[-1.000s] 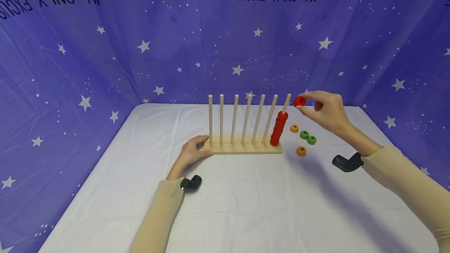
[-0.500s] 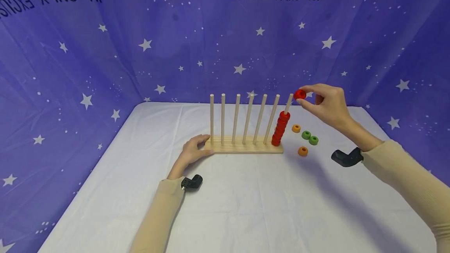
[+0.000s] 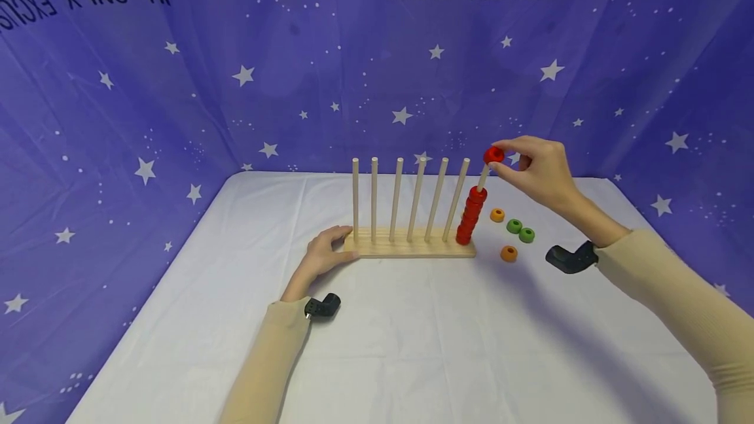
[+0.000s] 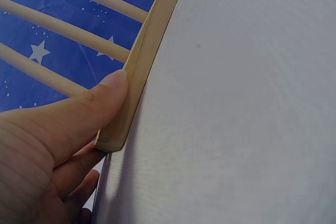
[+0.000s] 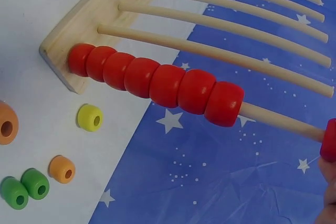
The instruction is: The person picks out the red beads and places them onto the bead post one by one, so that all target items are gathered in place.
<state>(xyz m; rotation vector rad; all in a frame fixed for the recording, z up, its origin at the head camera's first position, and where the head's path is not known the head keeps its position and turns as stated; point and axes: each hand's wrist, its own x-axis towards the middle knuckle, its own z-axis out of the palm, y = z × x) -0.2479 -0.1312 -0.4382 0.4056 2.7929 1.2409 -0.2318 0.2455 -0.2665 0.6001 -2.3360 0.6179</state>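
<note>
At the top of the rightmost peg (image 3: 483, 178), my right hand (image 3: 542, 172) pinches a red bead (image 3: 489, 156) between thumb and fingers. In the right wrist view that bead (image 5: 329, 142) sits at the peg's tip, cut off by the frame edge. Lower on the same peg is a stack of several red beads (image 3: 470, 216). My left hand (image 3: 323, 254) grips the left end of the wooden base (image 3: 406, 250), its thumb (image 4: 113, 90) along the front edge in the left wrist view and its other fingers behind. The remaining pegs (image 3: 418, 201) stand bare.
Right of the rack on the white cloth (image 3: 412, 332) lie two orange beads (image 3: 509, 258) and two green beads (image 3: 527, 239). A yellow bead (image 5: 89, 120) shows in the right wrist view beside the base. Purple star-printed fabric (image 3: 330, 70) hangs behind.
My right hand has moved up and left, bringing the red bead from beside the rightmost peg onto its tip. My left hand keeps its grip on the base.
</note>
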